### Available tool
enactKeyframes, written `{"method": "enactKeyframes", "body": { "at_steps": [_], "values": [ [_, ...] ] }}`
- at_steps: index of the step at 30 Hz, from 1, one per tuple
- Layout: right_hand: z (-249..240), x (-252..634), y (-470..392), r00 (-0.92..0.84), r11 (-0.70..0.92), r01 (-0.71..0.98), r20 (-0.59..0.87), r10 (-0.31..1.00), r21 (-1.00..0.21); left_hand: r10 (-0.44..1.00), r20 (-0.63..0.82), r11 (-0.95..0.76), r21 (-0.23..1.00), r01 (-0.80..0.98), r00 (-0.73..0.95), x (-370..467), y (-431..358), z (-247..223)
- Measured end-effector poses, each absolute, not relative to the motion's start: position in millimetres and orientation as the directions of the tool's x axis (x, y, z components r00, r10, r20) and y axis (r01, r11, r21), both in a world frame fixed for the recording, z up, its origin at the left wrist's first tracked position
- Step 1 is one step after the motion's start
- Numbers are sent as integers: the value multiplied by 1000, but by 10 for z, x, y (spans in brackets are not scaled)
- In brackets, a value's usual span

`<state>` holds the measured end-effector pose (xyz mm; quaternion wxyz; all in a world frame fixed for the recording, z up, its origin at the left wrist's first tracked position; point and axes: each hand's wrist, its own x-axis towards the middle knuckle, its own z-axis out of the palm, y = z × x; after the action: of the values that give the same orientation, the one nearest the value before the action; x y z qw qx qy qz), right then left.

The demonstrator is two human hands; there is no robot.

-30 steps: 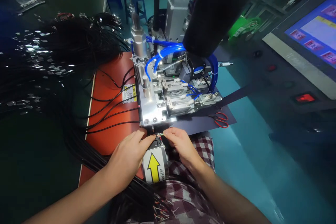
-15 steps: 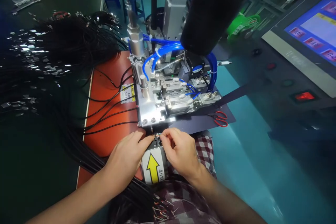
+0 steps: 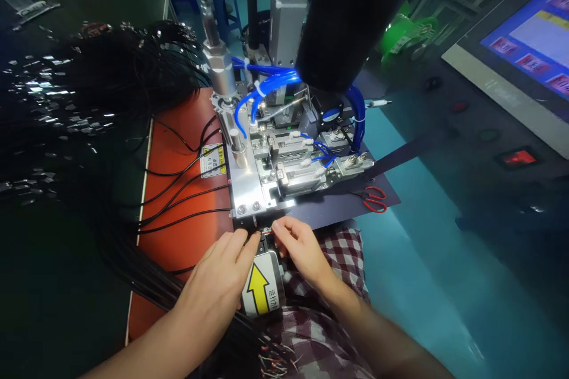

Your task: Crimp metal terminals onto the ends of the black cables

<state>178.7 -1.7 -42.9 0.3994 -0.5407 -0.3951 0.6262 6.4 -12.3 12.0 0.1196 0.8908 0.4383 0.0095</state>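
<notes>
Thin wires [image 3: 267,230] with coloured and bare ends show between my two hands, just above a small black fixture [image 3: 265,243] at the machine's front. My right hand [image 3: 302,249] pinches them between thumb and forefinger. My left hand [image 3: 224,266] is closed beside the fixture, its thumb and forefinger tips close to the wires; what it grips is hidden. Below sits a rounded housing [image 3: 262,284] with a yellow arrow label. Right behind my fingers stands the machine's bright metal plate [image 3: 251,189].
Black cables [image 3: 186,189] run across an orange mat [image 3: 178,237] into the machine's left side. A large cable bundle [image 3: 111,77] lies at the left. Red-handled scissors [image 3: 376,198] rest on the dark base plate. A touchscreen panel [image 3: 533,53] stands right. Stripped cable ends [image 3: 273,358] lie near my lap.
My right hand has turned slightly and its fingers have straightened, still at the wires. My left hand stays by the fixture, a little lower. The view has shifted slightly.
</notes>
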Motion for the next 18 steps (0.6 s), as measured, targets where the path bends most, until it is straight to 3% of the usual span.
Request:
{"method": "enactKeyframes", "body": {
  "at_steps": [4, 9, 18],
  "values": [
    [-392, 1713, -25, -51, -339, -43, -337, 940, -940, 790, -119, -548, 305, 779, 602, 29, -115, 78],
    [-412, 1710, -22, -8, -287, -58, -287, 958, -956, 793, -109, -549, 298, 781, 599, 15, -108, 42],
    [-403, 1685, -11, -77, -350, -188, -342, 937, -918, 811, -136, -508, 320, 800, 569, 43, -102, 82]
  ]
}}
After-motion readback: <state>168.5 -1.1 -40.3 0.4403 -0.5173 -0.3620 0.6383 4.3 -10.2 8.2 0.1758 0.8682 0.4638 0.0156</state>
